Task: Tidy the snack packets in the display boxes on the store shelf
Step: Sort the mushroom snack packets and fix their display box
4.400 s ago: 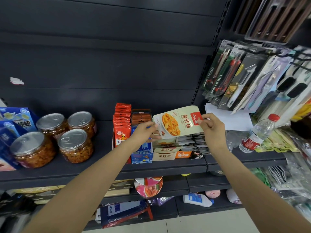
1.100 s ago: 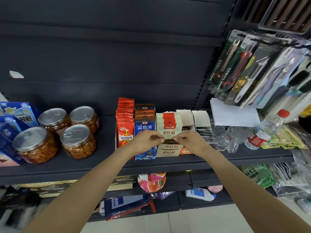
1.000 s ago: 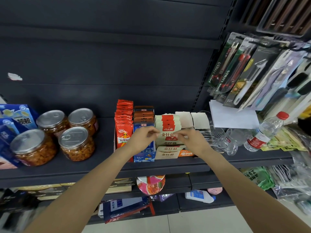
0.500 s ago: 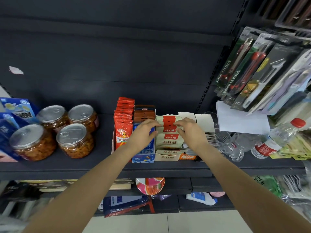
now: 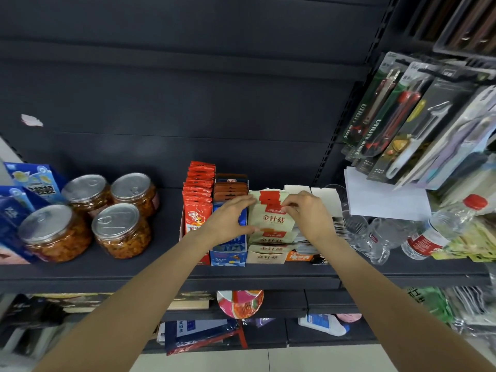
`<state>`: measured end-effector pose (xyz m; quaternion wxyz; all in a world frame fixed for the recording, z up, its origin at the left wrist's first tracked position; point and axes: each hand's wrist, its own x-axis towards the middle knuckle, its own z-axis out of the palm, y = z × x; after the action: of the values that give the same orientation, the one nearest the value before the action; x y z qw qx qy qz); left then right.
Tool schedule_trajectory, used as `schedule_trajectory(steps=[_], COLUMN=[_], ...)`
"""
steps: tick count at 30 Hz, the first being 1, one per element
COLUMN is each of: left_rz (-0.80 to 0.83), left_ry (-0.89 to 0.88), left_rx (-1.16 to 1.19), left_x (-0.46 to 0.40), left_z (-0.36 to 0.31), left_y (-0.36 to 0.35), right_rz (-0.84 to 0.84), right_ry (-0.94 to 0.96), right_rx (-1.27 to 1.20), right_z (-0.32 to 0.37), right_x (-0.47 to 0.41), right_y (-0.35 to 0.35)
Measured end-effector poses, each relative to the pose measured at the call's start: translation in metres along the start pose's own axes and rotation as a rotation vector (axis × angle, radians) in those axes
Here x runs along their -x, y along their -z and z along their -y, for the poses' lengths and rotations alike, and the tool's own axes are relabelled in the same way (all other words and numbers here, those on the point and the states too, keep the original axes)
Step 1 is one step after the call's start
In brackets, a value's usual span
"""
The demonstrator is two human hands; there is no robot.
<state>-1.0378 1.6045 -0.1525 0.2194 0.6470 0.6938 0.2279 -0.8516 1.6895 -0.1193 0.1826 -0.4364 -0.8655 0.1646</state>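
Note:
A row of beige snack packets (image 5: 271, 216) with red tops stands upright in its beige display box (image 5: 265, 257) on the dark shelf (image 5: 268, 272). My left hand (image 5: 228, 221) clasps the left side of the row, thumb at the front and fingers at the back. My right hand (image 5: 308, 213) pinches the top right edge of the same packets. Left of them stand red packets (image 5: 198, 194) and brown packets (image 5: 230, 187) in a blue box (image 5: 228, 257).
Several lidded jars (image 5: 118, 229) of orange food sit at the left, with blue cartons (image 5: 29, 183) beyond. A water bottle (image 5: 440, 229), clear glasses (image 5: 375, 237) and hanging utility knives (image 5: 381, 108) crowd the right. Grey and white packets (image 5: 324, 200) lie behind my right hand.
Earlier I held one beige packet up with both hands; it then went down into the box. Since half a second ago both hands have closed tighter on the row's top.

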Motion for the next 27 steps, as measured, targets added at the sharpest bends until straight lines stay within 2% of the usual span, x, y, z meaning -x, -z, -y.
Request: schedule_trajectory(steps=[4,8,12,17,20,22,24,27], left_rz=[-0.011,-0.092,-0.143,-0.127,-0.191,-0.291,-0.384,-0.375], left_ry=[-0.005,0.031,0.07,0.082,0.068,0.062,0.078,0.082], left_rx=[-0.009,0.075,0.121,0.2,0.31,0.33,0.248,0.225], left_x=[-0.006,-0.015,-0.024,-0.029,-0.029,-0.029,-0.027,-0.021], left_z=[-0.003,-0.007,-0.015,-0.017,-0.015,-0.017,-0.022,-0.025], left_y=[0.003,0.006,0.014,0.02,0.024,0.03,0.034,0.036], right_rz=[-0.129,-0.202,-0.228,-0.237,-0.275,-0.293,-0.296,-0.222], right_ry=[-0.018,-0.045,-0.058,-0.067,-0.067,-0.096,-0.129,-0.225], right_rx=[-0.181,-0.323,-0.458,-0.57,-0.68,-0.692,-0.619,-0.541], right_z=[-0.005,-0.009,-0.013,-0.018,-0.021,-0.024,-0.027,-0.03], right_x=[0.001,-0.003,-0.007,-0.009,-0.009,-0.012,-0.015,-0.019], right_y=[0.019,0.035,0.042,0.044,0.046,0.046,0.045,0.046])
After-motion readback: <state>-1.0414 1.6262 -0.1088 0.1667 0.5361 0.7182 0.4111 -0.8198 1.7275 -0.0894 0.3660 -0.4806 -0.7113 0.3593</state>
